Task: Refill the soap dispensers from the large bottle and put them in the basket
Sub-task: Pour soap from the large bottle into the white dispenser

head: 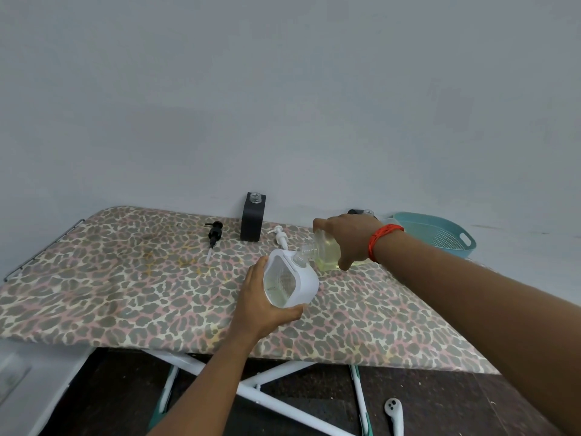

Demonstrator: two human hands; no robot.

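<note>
Two hands meet above the ironing board [125, 294]. The left hand [261, 306] wraps its fingers around the tilted white dispenser [292, 284]. The right hand [349, 237] grips the tipped large bottle [325, 251], neck at the dispenser's opening. The black dispenser [253, 217] stands at 12 o'clock, the basket [434, 221] at 2 o'clock.

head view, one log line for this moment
phase: refill; left hand holds white dispenser; right hand tips large bottle at its neck; black dispenser uncapped, upright; teal basket far right
</note>
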